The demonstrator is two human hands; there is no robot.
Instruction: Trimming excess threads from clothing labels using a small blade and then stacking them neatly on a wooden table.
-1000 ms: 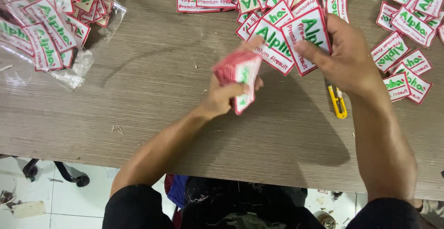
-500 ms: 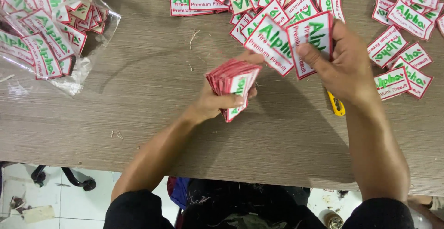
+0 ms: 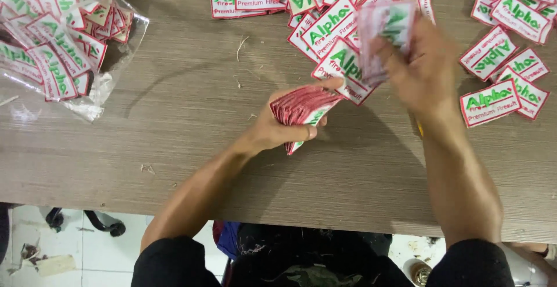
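- A stack of patches (image 3: 301, 108), red at the edges, is gripped in the left hand (image 3: 272, 127), fingers curled shut around it, just above the worktop (image 3: 174, 130).
- One patch (image 3: 386, 32), white with green lettering and a red border, is pinched between thumb and fingers of the right hand (image 3: 420, 66); it is blurred and is held over the spread of loose patches (image 3: 333, 29).
- The loose patches are scattered face up along the far edge of the worktop, some overlapping, behind both hands.
- A further group of patches (image 3: 505, 72) lies to the right of the right hand, near it.
- A clear plastic bag (image 3: 110, 72) with more patches inside is seen at the far left, well apart from both hands.
- A small yellow thing (image 3: 419, 128) is mostly hidden under the right wrist; what it is cannot be told.
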